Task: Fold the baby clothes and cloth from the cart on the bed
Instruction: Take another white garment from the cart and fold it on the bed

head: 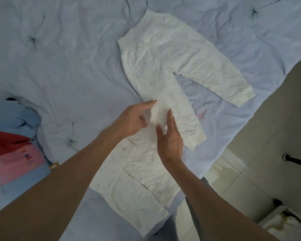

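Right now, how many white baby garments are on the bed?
2. Baby pants spread flat, farther up the bed; a second white garment nearer, under both forearms. More could lie outside the frame.

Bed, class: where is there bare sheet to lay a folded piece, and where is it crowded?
Bare sheet lies left of the pants, above the blue toy. A smaller wedge lies between the pant legs. Crowded: the near middle, where both hands meet over the second garment, and the toy's corner.
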`<state>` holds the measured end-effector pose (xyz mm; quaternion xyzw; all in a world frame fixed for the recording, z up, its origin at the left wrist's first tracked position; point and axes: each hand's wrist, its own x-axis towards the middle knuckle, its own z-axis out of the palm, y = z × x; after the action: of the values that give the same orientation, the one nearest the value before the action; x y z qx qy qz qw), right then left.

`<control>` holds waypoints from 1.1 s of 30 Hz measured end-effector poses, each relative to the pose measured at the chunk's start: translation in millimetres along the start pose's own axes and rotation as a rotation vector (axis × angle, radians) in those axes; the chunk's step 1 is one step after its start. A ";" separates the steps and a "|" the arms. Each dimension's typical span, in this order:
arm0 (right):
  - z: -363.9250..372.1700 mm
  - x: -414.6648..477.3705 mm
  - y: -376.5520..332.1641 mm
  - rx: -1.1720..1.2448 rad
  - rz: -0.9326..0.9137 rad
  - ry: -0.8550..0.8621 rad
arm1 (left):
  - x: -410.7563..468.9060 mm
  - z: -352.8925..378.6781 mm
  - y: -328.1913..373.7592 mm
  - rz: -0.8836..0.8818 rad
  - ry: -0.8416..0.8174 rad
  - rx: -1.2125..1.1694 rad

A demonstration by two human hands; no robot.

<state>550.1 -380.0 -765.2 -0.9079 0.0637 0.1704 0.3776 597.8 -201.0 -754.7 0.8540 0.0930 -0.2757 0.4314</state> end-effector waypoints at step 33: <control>-64.7 97.6 -34.7 -0.220 -0.385 -0.139 | -9.6 -6.6 19.5 -0.172 0.423 0.173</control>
<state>666.6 -399.9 -734.5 -0.9252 -0.1558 0.1630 0.3053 600.1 -207.0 -732.9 0.9154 0.2295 -0.1332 0.3026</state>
